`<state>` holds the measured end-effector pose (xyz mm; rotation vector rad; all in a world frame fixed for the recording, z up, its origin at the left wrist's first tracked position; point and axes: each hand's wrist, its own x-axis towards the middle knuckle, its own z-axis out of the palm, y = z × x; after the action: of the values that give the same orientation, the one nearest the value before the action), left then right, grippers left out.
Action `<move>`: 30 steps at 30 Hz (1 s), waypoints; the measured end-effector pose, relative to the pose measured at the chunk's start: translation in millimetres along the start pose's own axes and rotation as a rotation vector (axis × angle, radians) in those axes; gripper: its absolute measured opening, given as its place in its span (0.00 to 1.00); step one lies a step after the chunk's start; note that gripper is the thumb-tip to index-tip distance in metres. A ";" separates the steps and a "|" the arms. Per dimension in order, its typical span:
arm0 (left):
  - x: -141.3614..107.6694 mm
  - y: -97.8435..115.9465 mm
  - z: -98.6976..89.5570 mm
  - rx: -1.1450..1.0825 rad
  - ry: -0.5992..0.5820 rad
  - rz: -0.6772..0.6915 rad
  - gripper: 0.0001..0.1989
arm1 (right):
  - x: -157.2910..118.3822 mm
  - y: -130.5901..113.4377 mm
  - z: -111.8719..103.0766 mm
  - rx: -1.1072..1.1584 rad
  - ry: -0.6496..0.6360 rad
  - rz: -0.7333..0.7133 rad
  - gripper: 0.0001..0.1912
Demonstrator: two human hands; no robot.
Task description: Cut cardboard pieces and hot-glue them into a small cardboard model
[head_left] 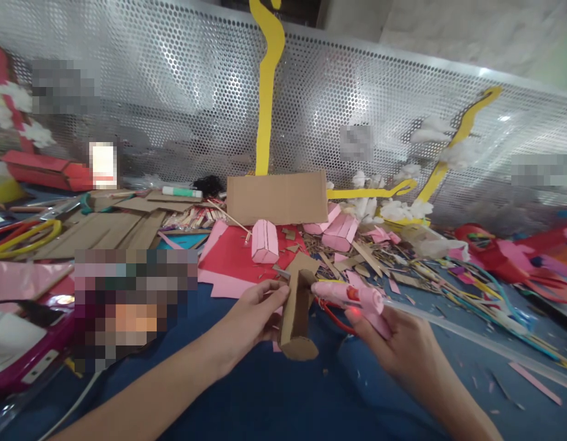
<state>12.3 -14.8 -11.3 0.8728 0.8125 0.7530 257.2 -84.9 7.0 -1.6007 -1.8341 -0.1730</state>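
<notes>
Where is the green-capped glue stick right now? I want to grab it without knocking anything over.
The glue stick lies on its side left of centre in the head view, atop the cardboard sheets by the perforated metal wall, left of the upright cardboard panel.

blue table (274, 398) strewn with craft scraps. upright brown cardboard rectangle (277, 197) near the back edge, in front of a perforated metal panel (173, 110). tall yellow paper strip (267, 92) rising behind it; a second yellow strip (453, 147) with white cotton tufts toward the back right. pink paper box (264, 241) lying on a red sheet (232, 254), mid-table. flat cardboard pieces (109, 229) and a yellow loop (26, 237) toward the left edge. glue stick (181, 192) by the back edge.
</notes>
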 end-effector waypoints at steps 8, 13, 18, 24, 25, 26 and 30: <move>-0.5 3.1 1.9 0.010 0.013 -0.003 0.20 | 0.8 -1.2 -2.2 -0.114 -0.035 -0.008 0.22; -0.3 2.5 2.1 0.025 0.004 -0.012 0.18 | 0.2 -0.2 -0.6 -0.119 -0.031 -0.007 0.24; -1.0 -0.1 0.9 0.039 -0.038 -0.014 0.19 | 0.4 -1.5 1.8 -0.137 -0.037 -0.078 0.22; 0.7 -1.3 -0.5 0.030 -0.011 0.000 0.19 | -0.5 1.4 -0.6 -0.146 -0.042 -0.017 0.25; 0.8 -1.1 -0.5 0.028 -0.007 0.001 0.19 | -0.3 2.3 -0.9 -0.148 -0.036 -0.009 0.26; 0.7 -0.9 -0.4 0.025 -0.002 0.003 0.19 | -0.1 3.0 -1.0 -0.149 -0.024 -0.006 0.27; 0.0 0.6 0.5 -0.004 0.009 0.004 0.18 | 1.3 3.1 -0.3 -0.131 0.007 -0.004 0.28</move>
<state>12.6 -14.7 -10.6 0.8686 0.8168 0.7625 260.1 -83.3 6.9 -1.6836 -1.8538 -0.3055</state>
